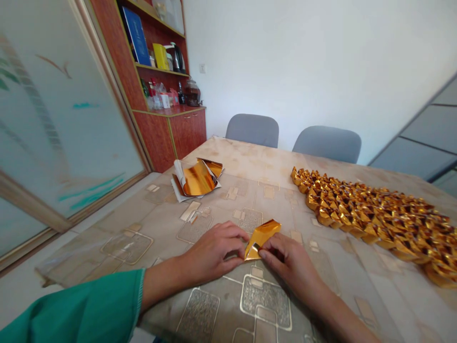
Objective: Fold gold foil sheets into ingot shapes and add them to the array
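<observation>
Two bare hands stand close together toward the near edge of the surface (pixel 228 159), a glossy beige covering printed with rounded-square outlines.

Left hand (pixel 210 252): palm down, fingers curled inward, forearm extending from a green sleeve (pixel 82 305). Right hand (pixel 291 267): angled in from the lower right, forearm bare, fingers bent over the work. Both grips are closed on one creased piece of gold foil (pixel 262 238). The left fingertips press its left side, and the right fingers pinch its lower corner, where a pale reverse face shows. The piece is held between the hands, at or just above the surface.

Toward the far left corner lies a loose, curling stack of gold foil sheets (pixel 198 178), interleaved with white paper (pixel 179 174). Along the right edge extends a dense mass of small folded gold foil units (pixel 371 224), packed in overlapping rows with a faceted, scale-like texture. Two gray upholstered chairs (pixel 252 129) stand beyond the far edge. A reddish wooden cabinet (pixel 157 128) stands beyond the far left corner.
</observation>
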Available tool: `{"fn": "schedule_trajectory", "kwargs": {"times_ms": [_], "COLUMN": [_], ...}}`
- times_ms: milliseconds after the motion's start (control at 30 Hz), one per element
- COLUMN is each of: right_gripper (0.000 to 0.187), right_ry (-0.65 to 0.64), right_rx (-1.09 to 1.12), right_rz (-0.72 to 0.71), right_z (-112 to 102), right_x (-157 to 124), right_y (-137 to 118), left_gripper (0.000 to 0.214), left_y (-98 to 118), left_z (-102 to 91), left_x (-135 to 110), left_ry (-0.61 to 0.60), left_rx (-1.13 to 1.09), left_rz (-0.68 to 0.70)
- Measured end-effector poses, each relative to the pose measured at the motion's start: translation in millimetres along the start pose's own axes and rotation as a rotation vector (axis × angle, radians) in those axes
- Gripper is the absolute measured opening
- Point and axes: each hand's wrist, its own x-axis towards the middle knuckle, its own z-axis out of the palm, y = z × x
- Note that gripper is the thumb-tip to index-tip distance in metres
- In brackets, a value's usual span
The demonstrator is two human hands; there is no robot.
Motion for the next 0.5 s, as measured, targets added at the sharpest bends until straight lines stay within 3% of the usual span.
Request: {"fn": "schedule_trajectory", "kwargs": {"times_ms": [500], "right_gripper": [0.015], "right_ry": [-0.006], "right_rx": [-0.228], "right_rz": [0.046], "right_z": [4.1], "right_x": [0.0], "right_y": [-6.6], "left_gripper": [0.012], "left_y": [2.2], "left_z": [-1.3], "left_x": [2.4], "left_ry": [0.009], "left_rx": [0.027], "left_rz": [-0.082]}}
